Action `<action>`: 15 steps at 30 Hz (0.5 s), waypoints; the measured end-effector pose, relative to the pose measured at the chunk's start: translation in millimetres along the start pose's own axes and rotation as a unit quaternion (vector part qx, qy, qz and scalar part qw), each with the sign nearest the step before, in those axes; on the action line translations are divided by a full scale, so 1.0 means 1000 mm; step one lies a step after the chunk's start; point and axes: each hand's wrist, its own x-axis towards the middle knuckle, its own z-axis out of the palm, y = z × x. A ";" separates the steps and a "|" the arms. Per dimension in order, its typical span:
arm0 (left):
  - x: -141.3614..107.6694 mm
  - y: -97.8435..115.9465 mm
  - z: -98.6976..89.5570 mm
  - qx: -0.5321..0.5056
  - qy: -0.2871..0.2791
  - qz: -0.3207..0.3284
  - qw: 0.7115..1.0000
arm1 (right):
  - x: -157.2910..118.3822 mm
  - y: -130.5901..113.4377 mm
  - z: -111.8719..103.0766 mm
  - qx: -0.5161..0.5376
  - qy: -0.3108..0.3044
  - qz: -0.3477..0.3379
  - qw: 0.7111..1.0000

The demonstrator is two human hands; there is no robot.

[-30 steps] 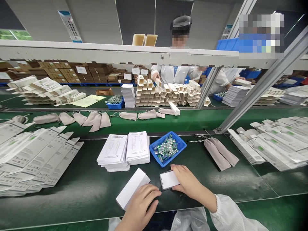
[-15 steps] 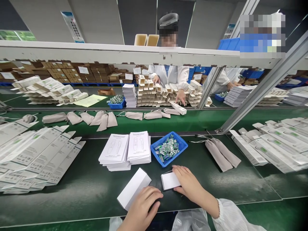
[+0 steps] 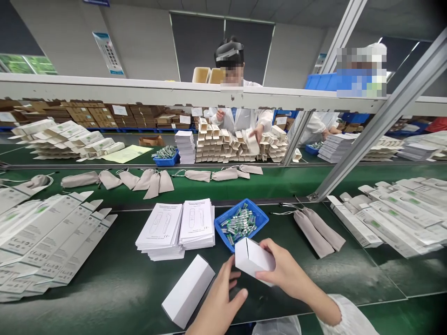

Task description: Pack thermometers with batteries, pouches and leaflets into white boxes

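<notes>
one hand (image 3: 288, 274) holds a white box (image 3: 252, 259) by a battery-filled blue tray (image 3: 260, 215)

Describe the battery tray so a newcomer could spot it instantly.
On the green workbench, just beyond the person's left hand and right hand, sits a blue plastic tray. Right of the white leaflet stacks, it alone is heaped with small green-and-silver batteries.

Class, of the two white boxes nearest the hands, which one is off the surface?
The box in the right hand, raised; the other white box lies on the green workbench.
</notes>
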 end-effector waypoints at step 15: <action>0.111 0.036 -0.024 -0.085 0.040 0.116 0.989 | 0.138 0.005 -0.012 0.258 -0.076 -0.066 0.961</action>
